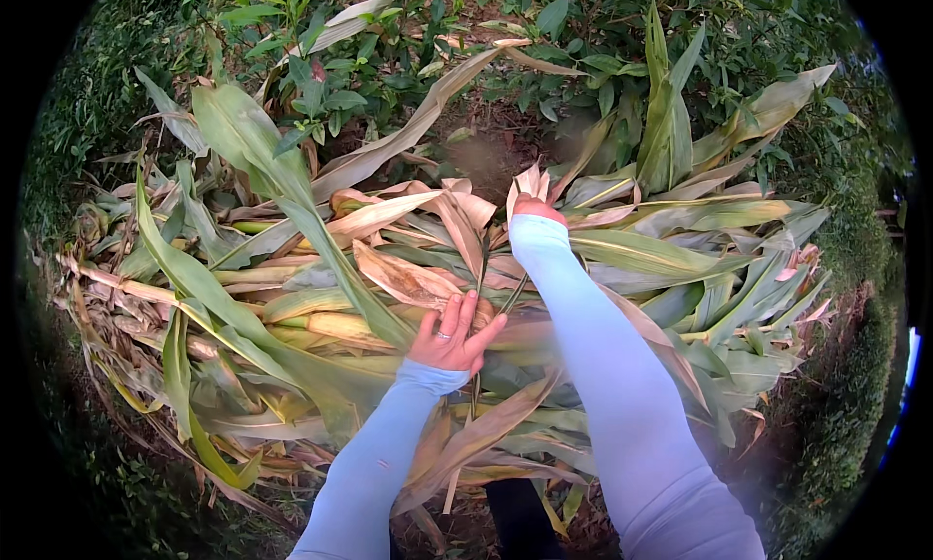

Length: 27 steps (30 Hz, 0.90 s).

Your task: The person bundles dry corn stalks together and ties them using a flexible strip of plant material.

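A thick bundle of cut corn stalks (pixel 342 327) with long green and drying leaves lies crosswise before me. My left hand (pixel 452 337) rests on its middle, fingers apart, pressing down beside a dry brown leaf (pixel 408 279). Narrow dark green tie strips (pixel 482 265) run across the bundle at that spot, passing by my left fingertips. On the far side, my right hand (pixel 538 208) is closed next to a pale dry husk leaf (pixel 528 184). A strip leads up toward it under my forearm. Its fingers are largely hidden.
Leafy green shrubs (pixel 328 93) grow along the far side, with bare reddish soil (pixel 488 137) between them. Long loose corn leaves (pixel 248 137) stick up at the left and far right. Below the bundle a dark trouser leg (pixel 521 516) shows.
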Each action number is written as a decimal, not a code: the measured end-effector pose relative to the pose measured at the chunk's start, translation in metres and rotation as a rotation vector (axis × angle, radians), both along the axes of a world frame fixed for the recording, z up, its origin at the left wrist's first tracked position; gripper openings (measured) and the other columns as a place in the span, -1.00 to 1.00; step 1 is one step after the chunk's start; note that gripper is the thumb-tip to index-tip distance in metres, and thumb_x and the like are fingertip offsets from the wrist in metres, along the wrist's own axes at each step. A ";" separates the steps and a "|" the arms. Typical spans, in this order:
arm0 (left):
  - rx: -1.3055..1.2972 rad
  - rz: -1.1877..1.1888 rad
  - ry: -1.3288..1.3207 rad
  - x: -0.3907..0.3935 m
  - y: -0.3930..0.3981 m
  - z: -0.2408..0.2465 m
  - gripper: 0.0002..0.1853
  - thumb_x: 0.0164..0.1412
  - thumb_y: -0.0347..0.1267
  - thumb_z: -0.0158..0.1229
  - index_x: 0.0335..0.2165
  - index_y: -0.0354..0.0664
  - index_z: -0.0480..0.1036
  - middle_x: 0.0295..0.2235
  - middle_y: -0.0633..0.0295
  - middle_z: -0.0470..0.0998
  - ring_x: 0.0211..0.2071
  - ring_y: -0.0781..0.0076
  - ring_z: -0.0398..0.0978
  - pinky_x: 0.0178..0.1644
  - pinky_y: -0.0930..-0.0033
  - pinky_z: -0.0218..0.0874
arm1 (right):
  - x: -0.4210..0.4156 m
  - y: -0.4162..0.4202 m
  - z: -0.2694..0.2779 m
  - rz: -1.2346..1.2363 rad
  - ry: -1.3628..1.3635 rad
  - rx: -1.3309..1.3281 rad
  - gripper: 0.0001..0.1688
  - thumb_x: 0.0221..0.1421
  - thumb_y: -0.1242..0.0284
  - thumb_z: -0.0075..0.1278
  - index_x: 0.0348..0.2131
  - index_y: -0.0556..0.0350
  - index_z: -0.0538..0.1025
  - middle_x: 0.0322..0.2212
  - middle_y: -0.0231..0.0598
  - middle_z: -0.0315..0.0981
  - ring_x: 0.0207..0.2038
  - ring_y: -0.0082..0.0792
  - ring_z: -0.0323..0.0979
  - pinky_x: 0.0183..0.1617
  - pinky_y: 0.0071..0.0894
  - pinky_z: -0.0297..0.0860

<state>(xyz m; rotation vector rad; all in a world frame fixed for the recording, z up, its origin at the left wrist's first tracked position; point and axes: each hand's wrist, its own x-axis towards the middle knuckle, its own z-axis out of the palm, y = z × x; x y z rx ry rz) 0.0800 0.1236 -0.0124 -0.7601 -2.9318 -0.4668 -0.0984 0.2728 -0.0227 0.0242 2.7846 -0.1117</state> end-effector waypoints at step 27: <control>0.009 -0.020 0.119 -0.004 0.004 0.003 -0.29 -0.29 -0.22 0.22 -0.07 0.73 0.26 0.03 -0.01 0.24 -0.04 0.14 0.27 -0.17 0.21 0.09 | 0.074 0.058 0.019 0.243 -0.359 -0.224 -0.72 0.00 0.27 -0.05 -0.24 -0.12 0.48 -0.30 -0.16 0.47 -0.24 -0.10 0.43 -0.15 -0.22 0.35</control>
